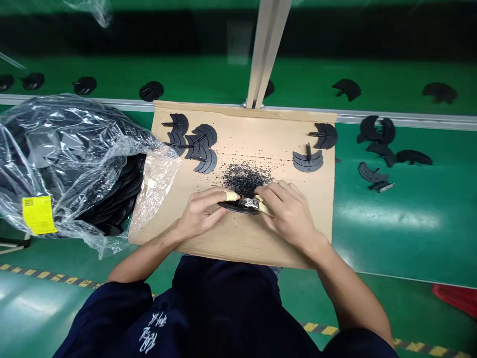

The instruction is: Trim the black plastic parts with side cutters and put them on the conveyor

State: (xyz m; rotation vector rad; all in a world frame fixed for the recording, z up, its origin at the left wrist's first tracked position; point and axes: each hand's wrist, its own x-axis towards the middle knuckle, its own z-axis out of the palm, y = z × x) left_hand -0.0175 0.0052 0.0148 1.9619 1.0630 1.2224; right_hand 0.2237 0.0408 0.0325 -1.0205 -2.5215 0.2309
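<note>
Between thumb and fingers, my left hand (203, 211) grips a curved black plastic part (238, 208) by its left end. My right hand (288, 211) is closed around a pair of cutting pliers (250, 203), whose metal head lies against the part; most of the handles are hidden in the palm. Yellowish tape wraps a left fingertip. Just beyond both hands, a heap of tiny black plastic bits (246, 178) lies scattered on the cardboard sheet (231, 243).
Crescent-shaped black parts (201, 149) lie on the cardboard at left, with two more (308, 160) at right. A clear plastic bag (67, 149) full of black parts stands left. Loose parts (376, 129) sit on the green table (402, 238). A metal post (266, 54) rises behind.
</note>
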